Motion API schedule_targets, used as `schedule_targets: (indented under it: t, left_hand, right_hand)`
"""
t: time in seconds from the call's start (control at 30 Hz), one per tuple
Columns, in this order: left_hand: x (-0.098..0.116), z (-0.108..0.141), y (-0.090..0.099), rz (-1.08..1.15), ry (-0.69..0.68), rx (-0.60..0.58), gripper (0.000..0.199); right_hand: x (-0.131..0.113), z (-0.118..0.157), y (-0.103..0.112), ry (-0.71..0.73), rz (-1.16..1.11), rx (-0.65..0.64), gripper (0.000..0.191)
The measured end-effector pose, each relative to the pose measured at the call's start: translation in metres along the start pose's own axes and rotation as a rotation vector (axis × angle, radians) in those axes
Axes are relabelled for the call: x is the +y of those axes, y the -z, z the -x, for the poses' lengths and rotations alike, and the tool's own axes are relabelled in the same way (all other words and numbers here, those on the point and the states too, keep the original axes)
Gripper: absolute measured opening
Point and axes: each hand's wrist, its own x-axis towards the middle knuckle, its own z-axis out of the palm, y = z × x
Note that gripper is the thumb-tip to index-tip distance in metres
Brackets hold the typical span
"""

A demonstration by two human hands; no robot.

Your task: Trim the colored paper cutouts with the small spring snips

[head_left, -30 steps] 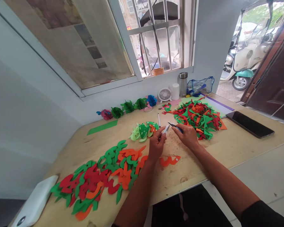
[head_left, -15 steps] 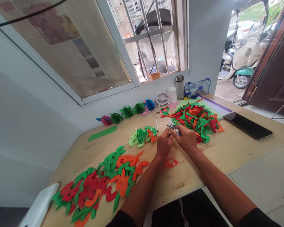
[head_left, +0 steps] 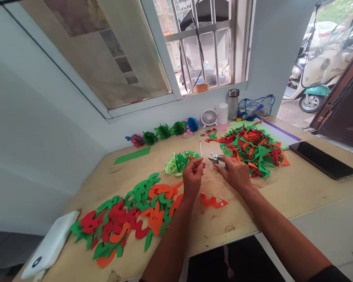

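Note:
My right hand point(head_left: 237, 172) grips a small pair of scissors point(head_left: 214, 160), whose blades stand apart and point left. My left hand point(head_left: 192, 178) is closed in a pinch a little to the left of the blades; whatever is between its fingertips is too small to make out. Just behind that hand lies a small pile of green pieces point(head_left: 181, 161), some with white squares on them. On the table between my forearms rests an orange wavy cutout point(head_left: 213, 201) with a small white square at one end.
Green, red and orange curved cutouts point(head_left: 117, 219) spread over the left side. A heap of scraps point(head_left: 253, 149) lies right, near a black phone point(head_left: 323, 159). Behind stand a white pen point(head_left: 200, 149), fan point(head_left: 209, 117), bottle point(head_left: 233, 103) and paper flowers point(head_left: 163, 131).
My left hand has moved left, away from the scissors, toward the small green pile. My right hand keeps the scissors. The view has shifted slightly, and the orange cutout shows more fully.

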Motion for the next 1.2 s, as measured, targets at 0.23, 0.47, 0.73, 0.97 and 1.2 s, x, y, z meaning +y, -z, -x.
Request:
schedule_targets:
  t: [0.23,0.47,0.73,0.97,1.2]
  left_hand:
    - [-0.0005,0.0026,0.0061,-0.405,-0.355,0.043,0.015]
    - [-0.0020,0.0038,0.0068,-0.574,-0.476,-0.017,0.015]
    - [-0.0032,0.0014,0.0084,-0.720,-0.576,-0.038,0.018]
    - [-0.0020,-0.0001,0.0100,-0.803,-0.623,-0.074,0.020]
    - [-0.0031,-0.0013,0.0110,-0.763,-0.623,-0.089,0.018]
  right_hand:
    - [-0.0057,0.0012,-0.0036,0.067,0.044,-0.061,0.041]
    - [-0.0078,0.0022,-0.0068,0.084,0.109,-0.123,0.043]
    - [-0.0086,0.0035,-0.0080,0.109,0.129,-0.169,0.043]
    - [-0.0093,0.0037,-0.0084,0.104,0.105,-0.200,0.043]
    - [-0.0100,0.0036,-0.0083,0.096,0.113,-0.208,0.042]
